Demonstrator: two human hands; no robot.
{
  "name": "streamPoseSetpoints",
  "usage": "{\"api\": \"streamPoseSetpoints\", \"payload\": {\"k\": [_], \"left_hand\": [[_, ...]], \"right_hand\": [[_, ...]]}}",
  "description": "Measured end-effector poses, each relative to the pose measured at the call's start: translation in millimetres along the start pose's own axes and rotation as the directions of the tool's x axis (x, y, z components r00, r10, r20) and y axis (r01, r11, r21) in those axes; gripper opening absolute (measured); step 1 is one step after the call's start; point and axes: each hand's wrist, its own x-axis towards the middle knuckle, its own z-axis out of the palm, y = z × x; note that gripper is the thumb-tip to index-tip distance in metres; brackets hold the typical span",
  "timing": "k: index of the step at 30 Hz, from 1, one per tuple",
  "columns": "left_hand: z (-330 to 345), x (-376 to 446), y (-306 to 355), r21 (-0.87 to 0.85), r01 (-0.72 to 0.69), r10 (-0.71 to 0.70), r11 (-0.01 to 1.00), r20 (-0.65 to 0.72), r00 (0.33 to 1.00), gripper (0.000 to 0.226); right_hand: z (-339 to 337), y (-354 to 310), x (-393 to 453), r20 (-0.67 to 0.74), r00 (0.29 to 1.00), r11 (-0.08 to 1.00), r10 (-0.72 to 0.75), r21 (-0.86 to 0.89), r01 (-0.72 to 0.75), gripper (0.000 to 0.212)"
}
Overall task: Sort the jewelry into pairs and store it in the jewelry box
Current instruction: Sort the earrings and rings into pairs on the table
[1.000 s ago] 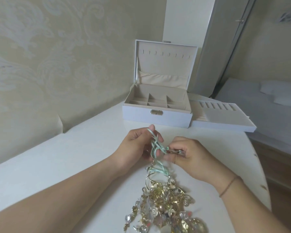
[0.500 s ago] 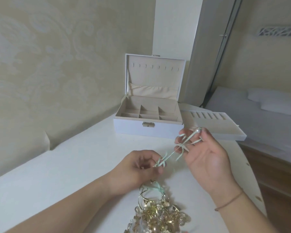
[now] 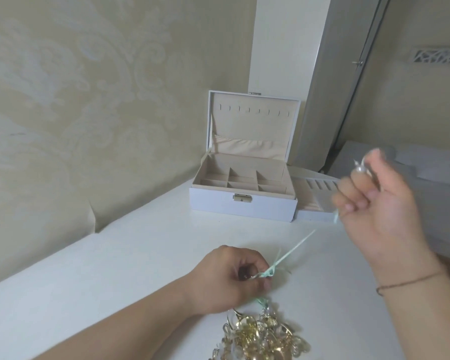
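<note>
Stretching taut across the lower middle of the frame, a thin pale mint-green ribbon [image 3: 291,252] runs on a diagonal from the left hand [image 3: 234,278] at lower centre up to the right hand [image 3: 374,203] at right of centre, so its long axis climbs from lower left to upper right. The left hand sits low over the white table [image 3: 115,268], fingers curled and pinching the knotted end of the ribbon, just above the tangled heap of gold and clear-beaded jewelry [image 3: 260,336] at the bottom edge, to which the ribbon seems to lead. The right hand is raised and blurred, palm turned toward the camera, fingers curled in; it seems to pinch a small pearly piece at its fingertips while the ribbon's far end passes into its palm, though the blur hides the exact grip. Beyond both hands, in the centre of the frame, the white jewelry box with beige lining [image 3: 242,201] stands open, compartments bare, a beige ring tray [image 3: 315,196] touching its right side. The right hand is nearer the box, so it looks better placed to carry the freed piece there.
</note>
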Motion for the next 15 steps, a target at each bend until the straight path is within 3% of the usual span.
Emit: {"api": "streamPoseSetpoints", "payload": {"k": [3, 8, 11, 15], "left_hand": [[1, -2, 3, 0.130, -0.042, 0.044, 0.991, -0.008, 0.999, 0.024], [-3, -4, 10, 0.169, -0.108, 0.108, 0.980, 0.008, 0.994, 0.012], [-6, -8, 15, 0.158, -0.181, 0.175, 0.971, 0.052, 0.983, 0.008], [-6, -11, 20, 0.253, -0.250, 0.240, 0.934, 0.071, 0.968, 0.012]], "right_hand": [[37, -14, 14, 0.165, 0.975, 0.980, -0.146, -0.111, 0.166, 0.014], [97, -33, 34, 0.419, 0.892, 0.953, -0.168, -0.161, 0.255, 0.015], [120, -10, 37, 0.580, 0.814, 0.796, -0.037, -0.475, 0.375, 0.015], [106, 58, 38, 0.567, 0.710, 0.423, 0.418, -0.813, 0.400, 0.020]]}}
